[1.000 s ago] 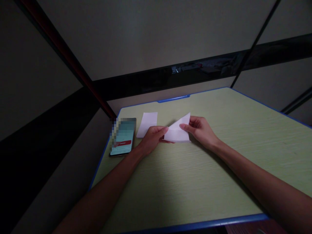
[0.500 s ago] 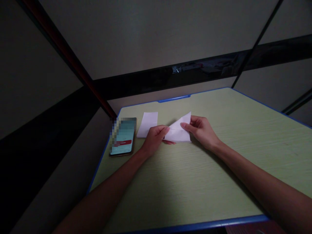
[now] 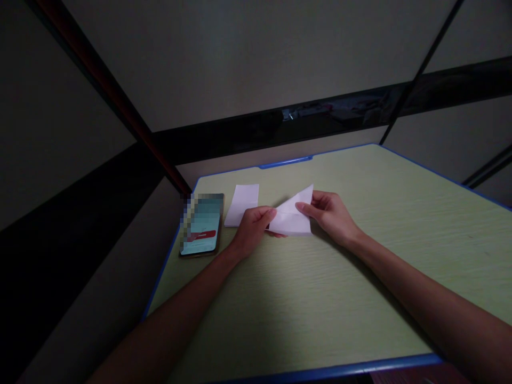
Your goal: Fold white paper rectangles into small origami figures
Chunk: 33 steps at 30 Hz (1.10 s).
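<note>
Between my hands is a folded sheet of white paper, with a slanted upper edge rising to a point at its right and a crease across its middle. My left hand is closed on the paper's left end, thumb on top and fingers underneath. On the right side, my right hand pinches the paper, its thumb lying on the upper face and its fingers behind. A second white paper, flat and roughly rectangular, lies just beyond my left hand, which covers its lower right corner.
A phone with a lit screen, partly pixelated, lies at the table's left side. The pale wood-look table has a blue edge. Behind it stand light panels with a glossy black band.
Very little differs. Both hands keep their hold, and the folded paper has shifted slightly, its right lower corner a touch further left.
</note>
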Available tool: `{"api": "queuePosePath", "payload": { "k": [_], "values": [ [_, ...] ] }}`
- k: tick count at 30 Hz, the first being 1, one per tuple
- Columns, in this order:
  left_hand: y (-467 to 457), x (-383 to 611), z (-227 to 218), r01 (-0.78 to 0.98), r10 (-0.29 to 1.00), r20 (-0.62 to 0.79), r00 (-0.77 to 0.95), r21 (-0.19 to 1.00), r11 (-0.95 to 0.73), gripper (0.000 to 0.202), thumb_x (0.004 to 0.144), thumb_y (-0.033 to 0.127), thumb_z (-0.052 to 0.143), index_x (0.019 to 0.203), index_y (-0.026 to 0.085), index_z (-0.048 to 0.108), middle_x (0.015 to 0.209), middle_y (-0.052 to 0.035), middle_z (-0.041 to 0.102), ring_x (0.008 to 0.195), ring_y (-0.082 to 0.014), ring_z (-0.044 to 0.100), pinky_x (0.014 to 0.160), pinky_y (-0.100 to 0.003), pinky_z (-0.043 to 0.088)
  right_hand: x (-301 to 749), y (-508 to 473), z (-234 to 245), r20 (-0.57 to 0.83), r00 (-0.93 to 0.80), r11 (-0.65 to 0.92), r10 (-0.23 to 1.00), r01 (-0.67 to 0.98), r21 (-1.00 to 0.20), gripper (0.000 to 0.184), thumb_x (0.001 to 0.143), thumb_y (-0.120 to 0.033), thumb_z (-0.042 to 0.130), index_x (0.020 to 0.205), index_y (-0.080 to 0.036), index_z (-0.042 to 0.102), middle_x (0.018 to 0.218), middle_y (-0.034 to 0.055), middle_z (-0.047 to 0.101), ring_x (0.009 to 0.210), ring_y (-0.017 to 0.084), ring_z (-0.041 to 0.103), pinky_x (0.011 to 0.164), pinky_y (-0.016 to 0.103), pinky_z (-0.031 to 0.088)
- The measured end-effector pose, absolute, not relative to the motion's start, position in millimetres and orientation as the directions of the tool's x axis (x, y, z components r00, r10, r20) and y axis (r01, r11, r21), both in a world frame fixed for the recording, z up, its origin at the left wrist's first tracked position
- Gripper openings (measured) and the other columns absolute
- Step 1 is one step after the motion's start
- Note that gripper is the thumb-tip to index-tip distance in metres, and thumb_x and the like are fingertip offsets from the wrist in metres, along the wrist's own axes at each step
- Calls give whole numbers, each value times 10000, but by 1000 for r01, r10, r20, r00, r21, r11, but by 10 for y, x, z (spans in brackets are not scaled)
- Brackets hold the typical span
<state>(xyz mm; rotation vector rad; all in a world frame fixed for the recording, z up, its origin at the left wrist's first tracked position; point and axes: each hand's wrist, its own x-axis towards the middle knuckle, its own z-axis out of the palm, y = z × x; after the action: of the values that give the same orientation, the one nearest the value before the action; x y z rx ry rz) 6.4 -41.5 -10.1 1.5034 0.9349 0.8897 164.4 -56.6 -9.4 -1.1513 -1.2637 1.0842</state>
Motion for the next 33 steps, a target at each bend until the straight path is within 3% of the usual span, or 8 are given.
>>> {"api": "queuePosePath", "payload": {
  "k": [6,10,19,33],
  "values": [
    [-399,42,-128,107,931,103,349,983,-149,286,669,353,506,489,142,434,436,52,383,416,-54,345,406,-187,251,1665,-543,-117,109,101,112,989,-26,-993,198,574,-275,627,505,-123,521,503,-9,528,453,71,428,465,235,323],
    [-377,36,-153,119,938,63,340,987,-110,271,659,345,498,492,146,419,445,64,322,423,-50,281,405,-191,205,1677,-539,-133,81,107,91,991,-92,-992,190,550,-261,647,474,-134,527,494,-16,531,455,69,437,477,236,336],
    [-396,59,-109,242,901,-10,434,964,-106,295,666,384,504,536,119,502,473,51,369,438,-45,293,395,-180,178,1627,-582,-125,66,-39,66,997,1,-998,146,555,-228,646,491,-126,563,480,-20,528,448,64,427,465,224,314],
    [-367,37,-155,281,910,10,414,950,-138,301,675,380,495,529,117,493,454,61,344,419,-39,282,395,-177,176,1645,-558,-141,56,29,56,998,-24,-998,155,521,-246,671,523,-121,579,504,-8,555,457,71,446,480,234,340]
  ]
}}
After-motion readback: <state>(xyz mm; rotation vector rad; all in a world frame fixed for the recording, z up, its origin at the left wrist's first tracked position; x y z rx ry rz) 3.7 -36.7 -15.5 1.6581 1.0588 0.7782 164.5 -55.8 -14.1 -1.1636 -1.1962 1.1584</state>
